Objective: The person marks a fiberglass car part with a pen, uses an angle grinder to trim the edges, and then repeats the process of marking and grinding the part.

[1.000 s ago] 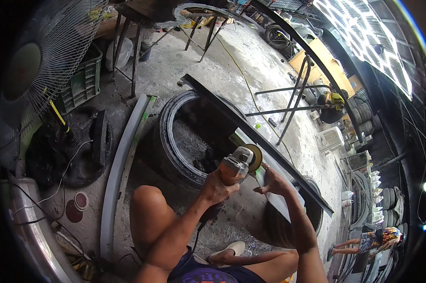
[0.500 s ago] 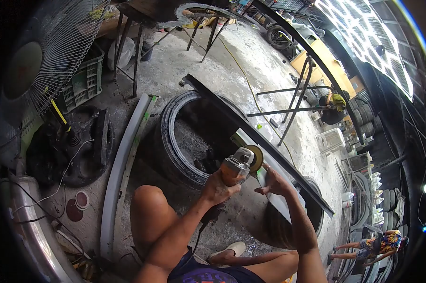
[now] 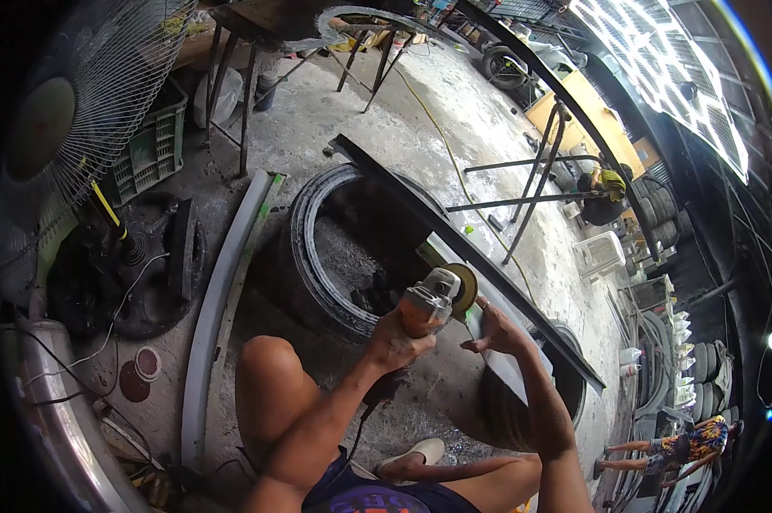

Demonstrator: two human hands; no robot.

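Observation:
My left hand (image 3: 394, 344) is wrapped round the body of an angle grinder (image 3: 426, 306), whose yellowish disc (image 3: 465, 287) stands at the near edge of a pale panel (image 3: 507, 374). Green marks show on the panel beside the disc. My right hand (image 3: 504, 332) grips this panel just right of the disc, thumb and fingers on either side of its edge. A long black bar (image 3: 454, 235) runs along the panel's far side, over a large tire (image 3: 305, 248) and a second tire (image 3: 576, 342). The grinder's cord hangs below my left hand.
A curved grey strip (image 3: 219, 316) lies on the floor left of my knee. Further left are a fan (image 3: 95, 94), a green crate (image 3: 155, 154) and a silver cylinder (image 3: 74, 402). Metal stands (image 3: 536, 184) rise ahead. At far right, a person (image 3: 694, 445) is on foot.
My hands, the grinder and the panel stay almost where they were. The person at far right has shifted slightly.

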